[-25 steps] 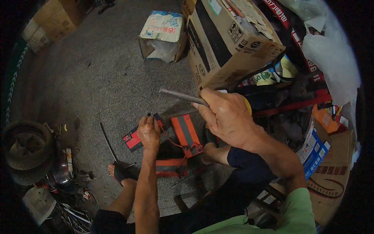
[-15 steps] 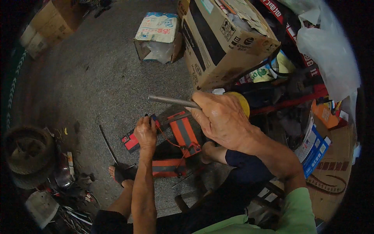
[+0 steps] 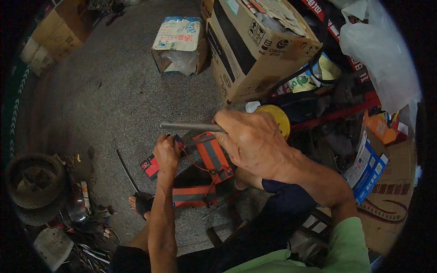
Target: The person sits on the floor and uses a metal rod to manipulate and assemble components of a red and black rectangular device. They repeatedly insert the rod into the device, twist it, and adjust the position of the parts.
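My right hand (image 3: 257, 143) is closed round a grey metal rod (image 3: 189, 127), which points left above the blocks on the ground. Below and left of the rod's end, my left hand (image 3: 167, 153) is closed, fingers bent over a red and black battery-like block (image 3: 149, 165). What its fingertips pinch is hidden. Close by lie an orange block with a grey band (image 3: 211, 154) and a similar orange block (image 3: 190, 196) nearer to me. A thin red wire (image 3: 193, 160) runs from near my left fingertips to the upper orange block's terminals.
A thin dark rod (image 3: 126, 170) lies left of my left hand. Farther left are a small wheel (image 3: 36, 189) and scrap pieces. Beyond my hands stand a small carton (image 3: 180, 43) and a large carton (image 3: 255, 50). A yellow round thing (image 3: 276, 119) is behind my right hand.
The view has shifted slightly. My right hand and the metal rod have moved a little left, and the rod now lies more level. My left hand stays at the red and black block.
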### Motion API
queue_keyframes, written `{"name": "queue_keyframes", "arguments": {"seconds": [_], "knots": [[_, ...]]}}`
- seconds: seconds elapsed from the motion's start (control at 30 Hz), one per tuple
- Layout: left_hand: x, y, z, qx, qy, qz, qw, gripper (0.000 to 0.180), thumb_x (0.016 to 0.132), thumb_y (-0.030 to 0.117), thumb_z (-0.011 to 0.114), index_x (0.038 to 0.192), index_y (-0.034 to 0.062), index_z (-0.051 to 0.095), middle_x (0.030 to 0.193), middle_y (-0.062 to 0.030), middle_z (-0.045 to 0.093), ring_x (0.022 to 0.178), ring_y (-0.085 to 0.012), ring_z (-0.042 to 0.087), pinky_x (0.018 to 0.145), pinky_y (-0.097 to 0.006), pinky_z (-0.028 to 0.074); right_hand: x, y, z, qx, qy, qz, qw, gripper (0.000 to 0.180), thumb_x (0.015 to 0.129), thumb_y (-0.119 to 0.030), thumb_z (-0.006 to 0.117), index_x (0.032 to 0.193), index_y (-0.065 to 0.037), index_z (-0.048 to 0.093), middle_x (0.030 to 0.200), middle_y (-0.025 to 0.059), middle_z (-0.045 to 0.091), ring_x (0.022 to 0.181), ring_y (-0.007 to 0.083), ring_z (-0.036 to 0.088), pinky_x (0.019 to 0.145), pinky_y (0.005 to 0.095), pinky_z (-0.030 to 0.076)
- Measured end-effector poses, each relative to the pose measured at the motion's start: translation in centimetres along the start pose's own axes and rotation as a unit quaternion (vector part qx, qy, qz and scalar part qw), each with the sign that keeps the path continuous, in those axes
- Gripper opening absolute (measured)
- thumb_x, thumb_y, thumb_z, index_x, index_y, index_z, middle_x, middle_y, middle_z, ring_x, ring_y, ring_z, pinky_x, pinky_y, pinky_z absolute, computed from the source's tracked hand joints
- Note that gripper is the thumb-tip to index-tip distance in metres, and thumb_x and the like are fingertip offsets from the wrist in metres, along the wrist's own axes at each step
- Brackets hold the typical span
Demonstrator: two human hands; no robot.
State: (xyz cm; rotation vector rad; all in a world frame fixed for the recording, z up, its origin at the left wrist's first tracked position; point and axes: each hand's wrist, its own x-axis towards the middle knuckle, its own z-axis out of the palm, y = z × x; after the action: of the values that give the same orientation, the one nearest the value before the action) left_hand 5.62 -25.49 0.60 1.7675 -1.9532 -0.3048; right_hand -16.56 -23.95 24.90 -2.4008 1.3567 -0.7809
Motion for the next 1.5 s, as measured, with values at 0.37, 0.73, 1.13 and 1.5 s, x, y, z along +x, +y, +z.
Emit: {"name": "queue_keyframes", "arguments": {"seconds": [0.37, 0.73, 1.13, 1.5], "knots": [[0.3, 0.1, 0.1, -0.027, -0.011, -0.032, 0.999, 0.011, 0.076, 0.011, 0.068, 0.083, 0.0025, 0.067, 0.086, -0.0198, 0.063, 0.08, -0.0417, 0.063, 0.069, -0.051, 0.05, -0.5, 0.5, -0.5, -0.01, -0.012, 0.008, 1.0, 0.013, 0.083, -0.004, 0.062, 0.079, -0.003, 0.049, 0.064, 0.0149, 0.052, 0.059, 0.0357, 0.06, 0.052, 0.0437, 0.044], [0.0, -0.1, -0.4, -0.059, -0.009, -0.031, 0.998, 0.009, 0.078, 0.007, 0.067, 0.083, 0.0001, 0.064, 0.083, -0.0206, 0.06, 0.078, -0.0424, 0.061, 0.067, -0.051, 0.047, -0.6, 0.5, -0.8, -0.005, -0.023, 0.002, 1.0, 0.012, 0.084, -0.006, 0.062, 0.081, -0.002, 0.051, 0.066, 0.0159, 0.053, 0.061, 0.0367, 0.061, 0.053, 0.0438, 0.045], [-0.1, -0.6, 0.6, -0.032, 0.003, -0.001, 0.999, 0.011, 0.08, 0.008, 0.066, 0.088, 0.0007, 0.066, 0.087, -0.0193, 0.062, 0.08, -0.0416, 0.062, 0.07, -0.05, 0.05, -0.9, 0.9, -0.7, -0.011, -0.024, 0.015, 1.0, 0.011, 0.081, -0.004, 0.062, 0.079, -0.001, 0.051, 0.066, 0.0172, 0.054, 0.062, 0.0389, 0.061, 0.055, 0.045, 0.045], [-0.1, -1.6, 1.2, -0.133, 0.031, -0.045, 0.99, 0.015, 0.076, 0.001, 0.068, 0.091, 0.0007, 0.071, 0.087, -0.0178, 0.068, 0.081, -0.0359, 0.068, 0.073, -0.042, 0.054, -1.0, 0.8, -2.0, -0.021, -0.107, 0.036, 0.993, 0.014, 0.085, -0.01, 0.063, 0.086, 0.001, 0.055, 0.075, 0.0202, 0.064, 0.075, 0.0414, 0.066, 0.064, 0.0509, 0.051]]}}
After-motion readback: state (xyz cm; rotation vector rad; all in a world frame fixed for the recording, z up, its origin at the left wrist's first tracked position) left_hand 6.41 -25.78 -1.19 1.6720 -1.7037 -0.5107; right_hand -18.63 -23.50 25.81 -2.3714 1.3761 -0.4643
